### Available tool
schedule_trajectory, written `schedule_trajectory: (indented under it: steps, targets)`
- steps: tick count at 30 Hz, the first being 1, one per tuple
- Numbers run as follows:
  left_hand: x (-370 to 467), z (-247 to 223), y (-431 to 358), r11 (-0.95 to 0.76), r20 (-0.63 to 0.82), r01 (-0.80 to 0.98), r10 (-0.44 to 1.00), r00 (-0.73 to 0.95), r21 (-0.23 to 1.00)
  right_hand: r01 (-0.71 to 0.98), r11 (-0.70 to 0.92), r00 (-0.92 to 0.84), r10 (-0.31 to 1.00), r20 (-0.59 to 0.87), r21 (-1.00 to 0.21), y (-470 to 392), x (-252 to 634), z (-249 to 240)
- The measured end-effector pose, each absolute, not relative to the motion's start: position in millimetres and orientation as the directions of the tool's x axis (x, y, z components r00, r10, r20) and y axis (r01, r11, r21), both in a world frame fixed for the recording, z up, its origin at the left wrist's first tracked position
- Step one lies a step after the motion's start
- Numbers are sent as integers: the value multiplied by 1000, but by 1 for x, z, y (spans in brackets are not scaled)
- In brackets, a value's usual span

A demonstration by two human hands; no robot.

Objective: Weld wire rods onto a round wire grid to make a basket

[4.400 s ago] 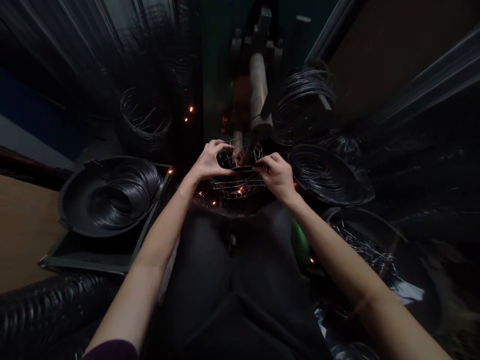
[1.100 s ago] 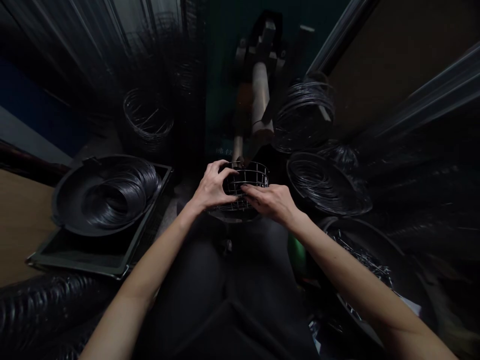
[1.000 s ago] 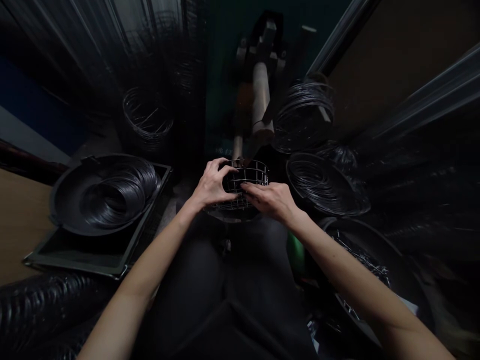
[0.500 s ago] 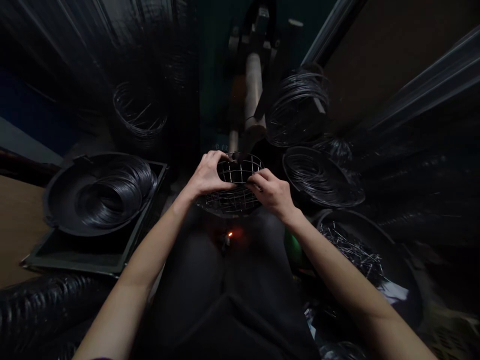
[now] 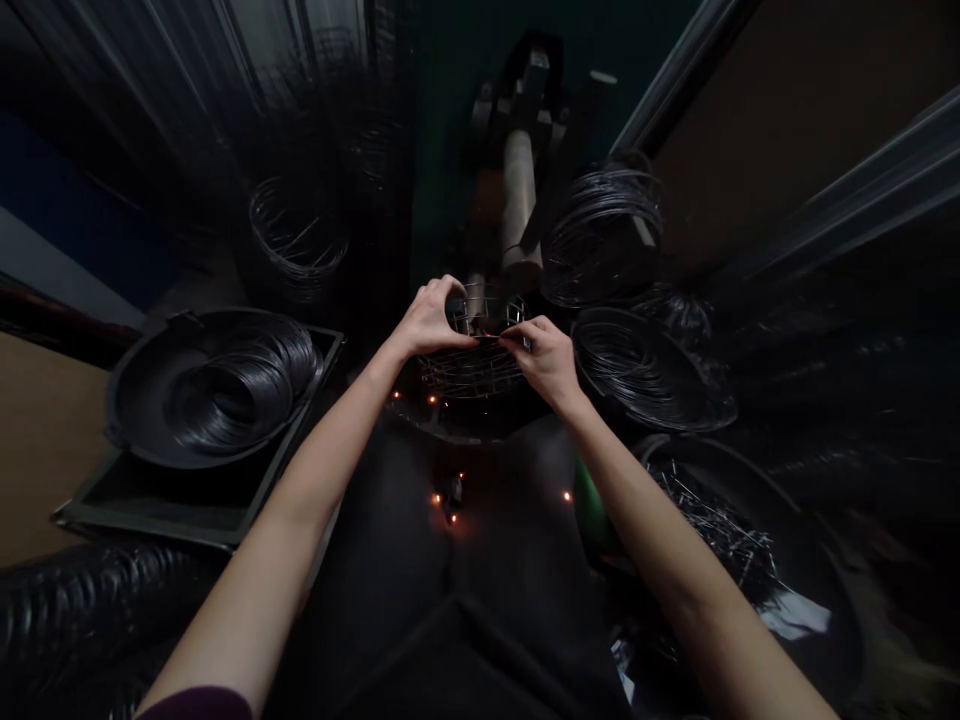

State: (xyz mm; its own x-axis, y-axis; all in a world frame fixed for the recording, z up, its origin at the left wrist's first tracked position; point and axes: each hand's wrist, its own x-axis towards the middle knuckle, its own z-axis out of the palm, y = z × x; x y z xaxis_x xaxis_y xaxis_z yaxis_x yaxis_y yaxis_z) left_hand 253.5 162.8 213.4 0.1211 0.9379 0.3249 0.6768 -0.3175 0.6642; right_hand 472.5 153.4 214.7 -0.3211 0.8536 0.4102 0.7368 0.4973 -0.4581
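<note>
My left hand (image 5: 433,322) grips the left side of a round wire cage (image 5: 472,378), with the thumb along the near rim and the fingers curled over the far side. On the right, my right hand (image 5: 541,358) pinches the near rim between thumb and fingertips. The cage is made of thin crossed metal wires and is tilted under a machine's thick pale cylinder (image 5: 519,190). A thinner rod (image 5: 475,296) stands at the cage's far side. A small red glow shows at the rim between my hands. Several orange sparks (image 5: 433,399) are scattered in front of my lap.
At left, a black basin (image 5: 139,400) holds wire rings (image 5: 232,395) on a framed stand (image 5: 157,515). To the right are a wire coil (image 5: 600,230), a basin of wire rings (image 5: 637,370) and a basin of short wire pieces (image 5: 720,520). Wire rings (image 5: 296,230) stand at back left.
The cage has tilted and risen slightly, its grid now seen nearly edge-on. Both hands moved up a little with it. One spark over my lap has become several, and a red glow appears at the rim.
</note>
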Motion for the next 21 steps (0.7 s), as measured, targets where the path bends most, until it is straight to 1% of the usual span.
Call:
schedule_trajectory:
  steps: [2, 5, 7, 8, 10, 12, 14, 16, 18, 20, 21]
  targets:
    - [253, 215, 170, -305, 309, 658, 944, 115, 688, 753, 452, -272, 876, 398, -479, 158, 471, 220]
    - [247, 207, 168, -333, 342, 614, 934, 108, 716, 770, 366, -152, 901, 407, -522, 144, 484, 227]
    - [236, 189, 159, -355, 369, 557, 925, 92, 751, 722, 299, -96, 936, 338, -624, 124, 503, 227]
    - [230, 177, 154, -357, 370, 519, 925, 82, 777, 681, 253, -92, 960, 263, -687, 113, 515, 225]
    - [218, 149, 142, -324, 334, 434, 941, 56, 841, 614, 143, -129, 988, 79, -776, 93, 536, 220]
    - [211, 124, 134, -254, 267, 359, 964, 15, 898, 588, 29, -185, 978, -100, -808, 80, 550, 215]
    - [210, 108, 128, -193, 215, 295, 976, -42, 936, 551, -90, -232, 938, -256, -830, 76, 555, 213]
    - [211, 103, 125, -165, 196, 236, 974, -111, 957, 448, -230, -280, 881, -380, -864, 75, 552, 214]
    - [211, 109, 120, -172, 204, 190, 965, -165, 967, 331, -315, -344, 838, -424, -890, 74, 544, 217]
    - [209, 120, 113, -222, 251, 174, 953, -172, 960, 247, -317, -388, 834, -393, -916, 72, 535, 220]
    - [208, 127, 107, -259, 286, 183, 947, -145, 949, 225, -295, -393, 845, -364, -929, 70, 529, 222]
